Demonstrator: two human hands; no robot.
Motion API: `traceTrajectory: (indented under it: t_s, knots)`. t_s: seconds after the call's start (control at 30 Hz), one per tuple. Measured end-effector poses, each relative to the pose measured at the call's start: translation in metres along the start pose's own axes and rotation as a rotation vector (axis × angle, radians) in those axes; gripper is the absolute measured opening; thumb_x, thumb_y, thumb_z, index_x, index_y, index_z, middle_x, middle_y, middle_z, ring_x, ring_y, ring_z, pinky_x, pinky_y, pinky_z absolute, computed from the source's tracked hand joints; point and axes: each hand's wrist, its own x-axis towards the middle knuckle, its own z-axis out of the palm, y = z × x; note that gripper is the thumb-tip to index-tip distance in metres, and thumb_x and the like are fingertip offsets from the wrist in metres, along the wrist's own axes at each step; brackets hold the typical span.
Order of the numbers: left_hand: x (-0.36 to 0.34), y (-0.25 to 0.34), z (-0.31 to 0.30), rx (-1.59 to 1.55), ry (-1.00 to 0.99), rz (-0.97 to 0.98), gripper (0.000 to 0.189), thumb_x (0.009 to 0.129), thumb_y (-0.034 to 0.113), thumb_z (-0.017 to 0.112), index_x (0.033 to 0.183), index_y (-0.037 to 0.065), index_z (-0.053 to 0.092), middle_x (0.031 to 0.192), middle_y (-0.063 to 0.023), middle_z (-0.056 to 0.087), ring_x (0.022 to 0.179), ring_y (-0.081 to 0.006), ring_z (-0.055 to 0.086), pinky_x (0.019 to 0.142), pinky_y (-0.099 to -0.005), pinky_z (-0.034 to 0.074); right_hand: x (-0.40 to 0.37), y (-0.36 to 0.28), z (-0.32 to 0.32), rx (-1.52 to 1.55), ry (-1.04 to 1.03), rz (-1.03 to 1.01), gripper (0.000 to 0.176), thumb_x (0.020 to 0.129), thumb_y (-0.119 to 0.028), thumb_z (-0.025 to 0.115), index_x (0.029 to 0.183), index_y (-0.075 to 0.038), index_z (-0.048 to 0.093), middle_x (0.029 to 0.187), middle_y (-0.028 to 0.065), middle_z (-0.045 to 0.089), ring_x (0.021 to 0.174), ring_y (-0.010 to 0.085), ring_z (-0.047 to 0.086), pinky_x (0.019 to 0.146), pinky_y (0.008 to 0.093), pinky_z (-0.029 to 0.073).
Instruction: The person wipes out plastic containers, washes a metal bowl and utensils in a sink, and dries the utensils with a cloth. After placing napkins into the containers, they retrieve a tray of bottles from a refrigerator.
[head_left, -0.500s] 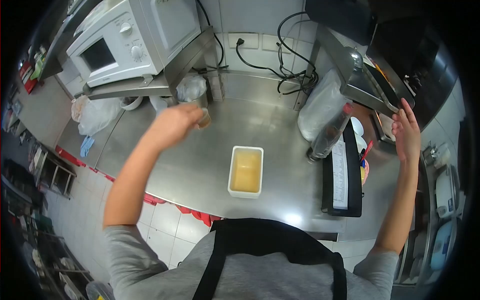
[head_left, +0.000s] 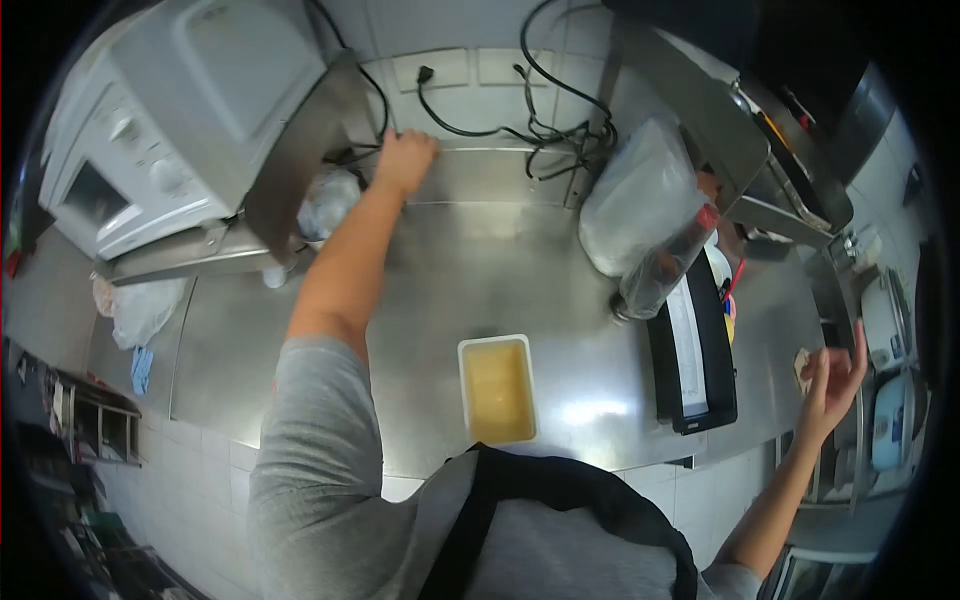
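My left hand point(head_left: 406, 162) reaches to the back of the counter, close to the wall ledge and the bagged container point(head_left: 328, 204). Its fingers curl down, and I cannot tell what is in them. On the steel counter point(head_left: 430, 300), near my apron, a white rectangular tub point(head_left: 464, 390) holds yellowish liquid point(head_left: 500, 385). My right hand point(head_left: 832, 388) hangs over the counter's right side with its fingers apart and nothing in it. To its left lies a long black tray point(head_left: 665, 375) with a printed paper strip point(head_left: 690, 350) in it.
A white microwave point(head_left: 150, 150) stands on a raised steel shelf point(head_left: 190, 255) at left. Black cables point(head_left: 560, 140) hang along the back wall. A large clear plastic bag point(head_left: 635, 205) and a red-capped bottle point(head_left: 668, 265) stand at right, beneath a steel shelf point(head_left: 700, 110).
My left hand, earlier around a small clear cup with brown contents, has moved away toward the back wall; the cup no longer shows. My right hand has dropped from the shelf edge. The view has shifted.
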Motion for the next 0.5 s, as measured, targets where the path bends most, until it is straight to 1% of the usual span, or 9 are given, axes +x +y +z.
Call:
traceTrajectory:
  t_s: [0.1,0.17,0.2,0.27,0.33,0.37,0.4,0.47,0.5]
  knots:
    - [0.025,-0.008,0.023,0.080,-0.001,-0.048,0.019,0.080,0.012,0.051,0.097,0.016,0.060,0.095,-0.0017,0.061,0.098,-0.0204,0.055,0.087,-0.0488,0.038,-0.049,0.017,-0.009,-0.104,-0.011,0.193,0.047,0.090,-0.007,0.053,0.134,-0.006,0.038,0.074,0.0006,0.052,0.063,0.0048,0.048,0.052,0.0164,0.038]
    - [0.032,-0.011,0.041,0.109,-0.013,-0.088,0.021,0.081,0.012,0.050,0.098,0.017,0.060,0.096,-0.0019,0.060,0.099,-0.0208,0.054,0.087,-0.0496,0.037,-0.084,0.034,-0.006,-0.090,-0.009,0.387,0.042,0.089,-0.008,0.055,0.129,-0.007,0.045,0.074,-0.0008,0.051,0.064,0.0051,0.049,0.053,0.0172,0.041]
    - [0.034,-0.010,0.042,0.125,-0.044,-0.096,0.020,0.081,0.013,0.051,0.099,0.015,0.060,0.099,-0.0019,0.060,0.100,-0.0203,0.053,0.087,-0.0486,0.038,-0.101,0.042,-0.004,-0.093,-0.005,0.482,0.040,0.088,-0.008,0.056,0.127,-0.007,0.048,0.074,-0.0013,0.051,0.064,0.0051,0.049,0.054,0.0174,0.042]
    - [0.036,-0.005,0.033,0.154,-0.109,-0.109,0.021,0.082,0.016,0.051,0.102,0.013,0.058,0.105,-0.0019,0.059,0.104,-0.0195,0.052,0.087,-0.0464,0.038,-0.124,0.041,0.008,-0.133,-0.076,0.557,0.035,0.087,-0.008,0.057,0.122,-0.007,0.052,0.073,-0.0021,0.051,0.063,0.0049,0.050,0.055,0.0178,0.043]
    - [0.029,-0.002,0.021,0.065,-0.016,-0.153,0.027,0.080,0.016,0.055,0.107,0.012,0.057,0.107,-0.0033,0.058,0.107,-0.0212,0.050,0.088,-0.0436,0.038,-0.140,0.035,0.025,-0.161,-0.130,0.619,0.032,0.086,-0.008,0.059,0.118,-0.006,0.055,0.072,-0.0024,0.051,0.062,0.0048,0.050,0.056,0.0184,0.043]
    - [0.020,-0.003,0.014,0.025,0.025,-0.182,0.030,0.079,0.017,0.057,0.109,0.012,0.056,0.109,-0.0040,0.057,0.108,-0.0221,0.049,0.088,-0.0421,0.039,-0.149,0.036,0.035,-0.118,-0.153,0.622,0.032,0.086,-0.007,0.060,0.117,-0.005,0.056,0.071,-0.0025,0.051,0.062,0.0048,0.050,0.056,0.0186,0.043]
    - [0.007,-0.004,0.003,-0.097,0.117,-0.145,0.035,0.078,0.016,0.060,0.112,0.012,0.055,0.110,-0.0053,0.056,0.109,-0.0237,0.048,0.089,-0.0412,0.039,-0.157,0.035,0.043,-0.074,-0.183,0.629,0.031,0.085,-0.007,0.060,0.116,-0.005,0.057,0.070,-0.0026,0.051,0.061,0.0048,0.049,0.057,0.0188,0.043]
    - [-0.036,0.000,-0.017,-0.350,0.274,-0.086,0.045,0.075,0.014,0.064,0.118,0.012,0.053,0.113,-0.0080,0.054,0.110,-0.0270,0.047,0.090,-0.0394,0.039,-0.163,0.021,0.060,-0.103,-0.308,0.569,0.027,0.083,-0.005,0.062,0.110,-0.004,0.060,0.067,-0.0002,0.053,0.060,0.0061,0.050,0.058,0.0206,0.043]
    - [-0.061,0.002,-0.024,-0.424,0.284,-0.059,0.048,0.074,0.014,0.065,0.121,0.013,0.052,0.114,-0.0095,0.053,0.110,-0.0285,0.047,0.090,-0.0401,0.039,-0.164,0.014,0.068,-0.114,-0.357,0.515,0.025,0.082,-0.004,0.062,0.107,-0.003,0.061,0.067,0.0012,0.055,0.060,0.0070,0.051,0.059,0.0213,0.044]
